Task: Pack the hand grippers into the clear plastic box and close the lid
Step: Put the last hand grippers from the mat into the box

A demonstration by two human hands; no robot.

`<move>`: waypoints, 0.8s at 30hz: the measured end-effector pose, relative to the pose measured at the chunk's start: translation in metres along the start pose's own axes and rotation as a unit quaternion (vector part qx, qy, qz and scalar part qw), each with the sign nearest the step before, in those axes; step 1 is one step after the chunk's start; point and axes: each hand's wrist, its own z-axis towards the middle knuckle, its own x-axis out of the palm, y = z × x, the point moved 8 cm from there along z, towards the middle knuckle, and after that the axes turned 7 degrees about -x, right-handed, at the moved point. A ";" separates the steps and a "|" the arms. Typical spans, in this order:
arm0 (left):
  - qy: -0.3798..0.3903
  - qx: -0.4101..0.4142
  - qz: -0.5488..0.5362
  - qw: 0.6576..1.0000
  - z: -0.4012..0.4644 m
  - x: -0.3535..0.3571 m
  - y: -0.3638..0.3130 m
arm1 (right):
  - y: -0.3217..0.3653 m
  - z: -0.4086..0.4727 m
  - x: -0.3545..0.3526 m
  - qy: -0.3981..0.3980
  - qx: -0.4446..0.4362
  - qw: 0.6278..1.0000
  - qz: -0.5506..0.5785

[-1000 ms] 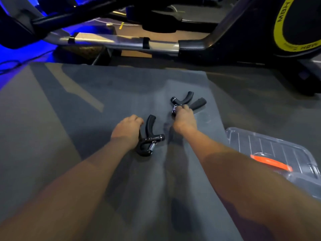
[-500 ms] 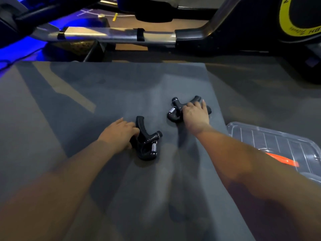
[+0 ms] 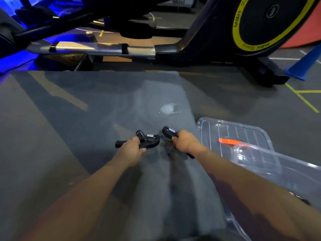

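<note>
**Two hand grippers held over the mat, box to the right**

The left gripper (image 3: 147, 140), black with a steel spring, sits in the left hand (image 3: 132, 149). The fingers (image 3: 142, 150) wrap one handle from below; the spring end juts beyond the knuckles, and the other handle's tip pokes out to the left of the hand. The right gripper (image 3: 169, 133) is clasped in the right hand (image 3: 185, 142). Its spring end rises past the fingers (image 3: 174, 139) toward the left gripper, and a handle end shows below the wrist. Both hands are curled tight around the handles. The two spring ends lie near one another but apart. Whether either tool touches the surface under it cannot be told.

Beneath both hands lies a grey mat (image 3: 97, 105). A pale scuff (image 3: 169, 108) marks it beyond the right fingers.

To the right of the right hand, off the mat edge, lies the lid (image 3: 231, 129), flat, ribbed and clear, with an orange latch (image 3: 229, 141). Nearer the person, beside the right forearm, stands the box (image 3: 271, 164), open, its rim overlapping the lid's near edge.

Well beyond the fingertips stands an exercise machine (image 3: 205, 47), with a yellow-ringed flywheel (image 3: 267, 20) and a silver rail (image 3: 97, 48). Blue light falls at far left. Yellow lines (image 3: 302, 98) cross the floor (image 3: 260, 101) at right.
</note>
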 end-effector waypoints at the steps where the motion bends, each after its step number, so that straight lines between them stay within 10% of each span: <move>1: -0.001 -0.006 -0.018 1.000 -0.006 0.001 -0.002 | -0.003 -0.007 0.002 0.015 0.003 0.999 0.029; 18: -0.031 -0.035 -0.343 0.938 -0.061 -0.070 -0.075 | -0.005 -0.084 -0.074 -0.140 -0.063 0.937 0.314; 24: -0.053 -0.061 -0.396 0.915 -0.064 -0.047 -0.094 | -0.027 -0.093 -0.077 -0.104 -0.075 0.837 0.532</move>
